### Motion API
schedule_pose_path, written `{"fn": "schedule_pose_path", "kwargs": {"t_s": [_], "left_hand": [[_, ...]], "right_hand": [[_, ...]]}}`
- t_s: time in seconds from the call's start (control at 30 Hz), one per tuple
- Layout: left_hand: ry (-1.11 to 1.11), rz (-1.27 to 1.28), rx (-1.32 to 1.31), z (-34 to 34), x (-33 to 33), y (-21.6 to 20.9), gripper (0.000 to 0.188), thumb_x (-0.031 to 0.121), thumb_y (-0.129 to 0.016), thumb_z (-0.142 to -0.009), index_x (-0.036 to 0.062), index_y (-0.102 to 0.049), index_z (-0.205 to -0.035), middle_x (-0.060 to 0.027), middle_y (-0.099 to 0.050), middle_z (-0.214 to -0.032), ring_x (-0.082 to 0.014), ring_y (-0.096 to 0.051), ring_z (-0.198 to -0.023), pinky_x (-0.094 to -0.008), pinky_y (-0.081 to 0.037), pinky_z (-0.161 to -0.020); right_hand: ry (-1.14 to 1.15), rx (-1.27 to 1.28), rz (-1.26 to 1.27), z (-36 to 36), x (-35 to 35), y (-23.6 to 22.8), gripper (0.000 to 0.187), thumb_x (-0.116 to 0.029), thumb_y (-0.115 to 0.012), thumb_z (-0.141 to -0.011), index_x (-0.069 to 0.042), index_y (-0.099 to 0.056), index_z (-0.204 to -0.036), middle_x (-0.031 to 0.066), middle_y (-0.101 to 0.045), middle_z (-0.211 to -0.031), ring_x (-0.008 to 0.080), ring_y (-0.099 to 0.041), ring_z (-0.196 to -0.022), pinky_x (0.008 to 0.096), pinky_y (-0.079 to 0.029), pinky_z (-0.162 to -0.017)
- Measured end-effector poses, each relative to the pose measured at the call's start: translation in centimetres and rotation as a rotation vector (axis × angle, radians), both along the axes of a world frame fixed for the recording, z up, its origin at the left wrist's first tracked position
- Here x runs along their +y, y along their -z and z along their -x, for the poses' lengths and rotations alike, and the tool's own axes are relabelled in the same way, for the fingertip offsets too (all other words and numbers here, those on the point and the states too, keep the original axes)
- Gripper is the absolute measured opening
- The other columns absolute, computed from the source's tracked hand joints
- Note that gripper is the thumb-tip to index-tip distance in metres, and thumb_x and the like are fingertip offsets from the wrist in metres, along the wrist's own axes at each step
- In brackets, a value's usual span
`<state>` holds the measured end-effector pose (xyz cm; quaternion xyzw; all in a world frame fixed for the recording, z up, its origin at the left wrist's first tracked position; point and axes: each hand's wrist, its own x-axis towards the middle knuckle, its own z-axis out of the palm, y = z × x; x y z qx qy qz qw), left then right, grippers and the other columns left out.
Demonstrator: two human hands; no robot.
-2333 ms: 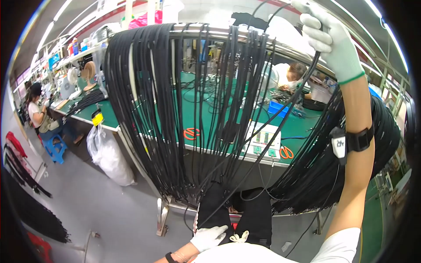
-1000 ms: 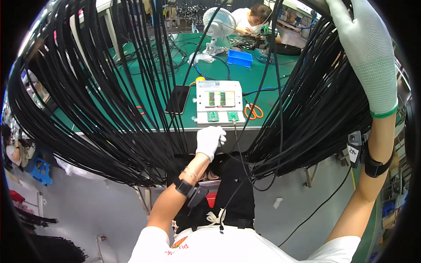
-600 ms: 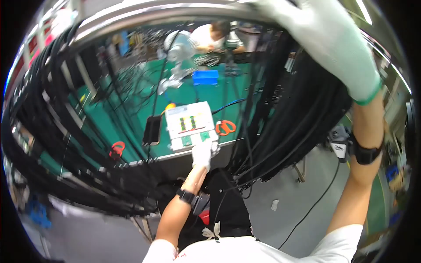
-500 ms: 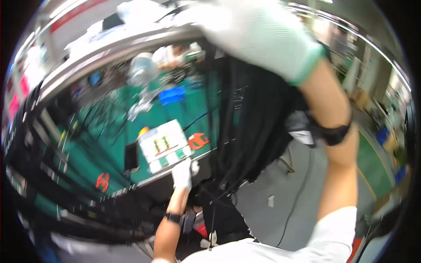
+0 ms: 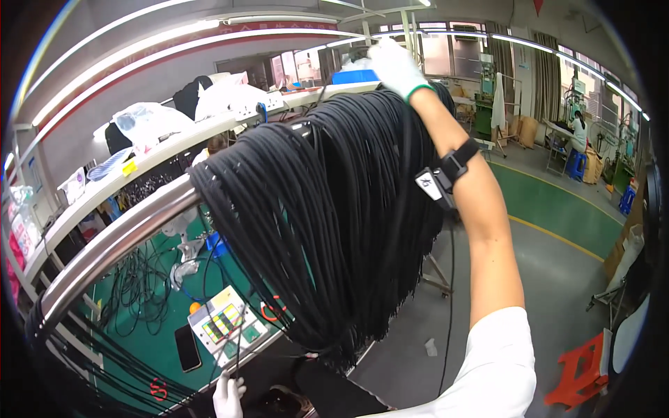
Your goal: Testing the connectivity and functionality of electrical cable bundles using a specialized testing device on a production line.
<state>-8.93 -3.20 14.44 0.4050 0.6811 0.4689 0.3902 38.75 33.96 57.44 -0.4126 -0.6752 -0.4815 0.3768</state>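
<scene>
A thick hank of black cables [image 5: 348, 181] hangs over a shiny metal rail [image 5: 122, 240] in front of me. My right hand [image 5: 396, 66], in a white glove with a green cuff, reaches up to the far top of the hank; its fingertips are hidden or too small to read. Low at the bench edge, my left hand [image 5: 227, 396], also gloved, has its fingers closed around a thin black cable [image 5: 238, 352]. Just beyond that cable lies a white tester box [image 5: 224, 322] with a yellow-green display and green pads.
A phone [image 5: 187, 347] and red-handled pliers [image 5: 159, 389] lie on the green bench mat [image 5: 139, 334]. Loose cables [image 5: 139, 282] are heaped farther back. A shelf with plastic bags [image 5: 150, 124] runs behind the rail. At right stands a red stool [image 5: 582, 369].
The view has tilted up, and the blur has cleared. My right hand now sits farther off, at the hank's top. My left hand has come away from the tester box toward the lower left.
</scene>
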Motion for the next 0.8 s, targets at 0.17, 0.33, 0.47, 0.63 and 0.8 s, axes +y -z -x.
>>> {"fn": "schedule_pose_path", "kwargs": {"t_s": [0.17,0.33,0.47,0.63,0.8], "left_hand": [[-0.149,-0.110,-0.011,1.1,-1.3,1.4,0.048,0.024,-0.049,-0.106,0.0002,-0.042,-0.148,-0.0138,-0.068,-0.118,-0.0163,-0.066,-0.095,-0.0286,-0.053,-0.084],[-0.251,-0.104,-0.042,0.6,-2.1,1.5,0.045,0.022,-0.050,-0.106,0.0001,-0.046,-0.145,-0.0142,-0.068,-0.119,-0.0169,-0.066,-0.095,-0.0288,-0.054,-0.084],[-0.193,-0.115,0.018,-0.7,-1.9,0.1,0.043,0.019,-0.051,-0.106,-0.0029,-0.048,-0.142,-0.0168,-0.067,-0.120,-0.0188,-0.066,-0.100,-0.0311,-0.054,-0.089],[-0.080,-0.323,0.126,-2.0,-0.3,-4.8,0.053,0.004,-0.054,-0.097,-0.0073,-0.040,-0.147,-0.0139,-0.058,-0.133,-0.0208,-0.062,-0.112,-0.0297,-0.052,-0.091],[-0.036,-0.720,0.102,-1.3,-1.6,-13.6,0.079,0.003,-0.052,-0.095,0.0091,-0.011,-0.161,-0.0158,-0.023,-0.164,-0.0268,-0.039,-0.142,-0.0377,-0.033,-0.115]], "right_hand": [[-0.010,0.777,0.117,-10.8,4.7,0.1,0.037,-0.031,-0.050,-0.093,0.001,-0.064,-0.105,0.0295,-0.068,-0.107,0.0466,-0.066,-0.102,0.0521,-0.053,-0.090],[0.131,1.003,0.149,-16.2,9.8,5.5,0.036,-0.037,-0.050,-0.095,-0.006,-0.063,-0.107,0.0281,-0.067,-0.109,0.0467,-0.063,-0.104,0.0535,-0.050,-0.090],[-0.041,0.867,0.298,-20.0,12.4,9.3,0.031,-0.038,-0.060,-0.088,-0.011,-0.073,-0.097,0.0185,-0.070,-0.105,0.0382,-0.066,-0.101,0.0470,-0.052,-0.090],[0.250,0.324,0.349,-22.4,12.6,10.2,0.036,-0.034,-0.052,-0.097,-0.005,-0.071,-0.107,0.0155,-0.070,-0.112,0.0357,-0.067,-0.101,0.0485,-0.052,-0.089],[-0.067,0.374,0.187,-19.5,6.3,9.5,0.034,-0.029,-0.055,-0.097,-0.002,-0.070,-0.108,0.0185,-0.069,-0.111,0.0354,-0.066,-0.102,0.0462,-0.052,-0.091]]}}
